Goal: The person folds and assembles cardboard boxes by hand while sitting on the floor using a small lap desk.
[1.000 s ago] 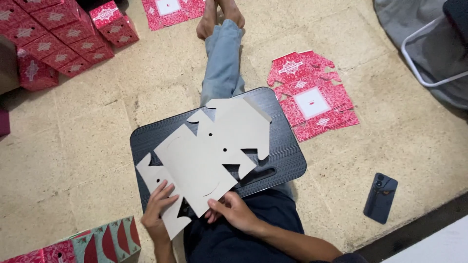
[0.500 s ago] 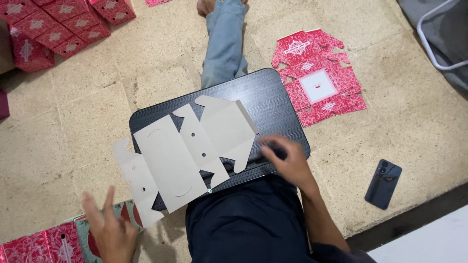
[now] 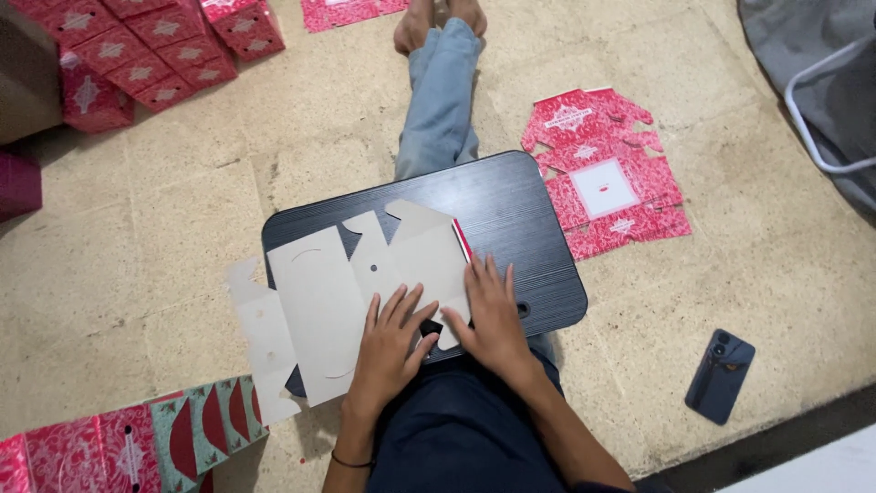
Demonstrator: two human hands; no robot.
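With my left hand (image 3: 388,342) and right hand (image 3: 493,315) both flat and open, gripping nothing, I press the unfolded box blank (image 3: 351,297) on the black lap board (image 3: 520,224), and uneven pressure could make a crooked crease.

Our left hand (image 3: 388,347) and right hand (image 3: 493,315) flat on a grey die-cut card blank (image 3: 351,297), black lap board (image 3: 520,228) beneath, red blanks (image 3: 607,173) at two o'clock, probably a phone (image 3: 720,376) at four
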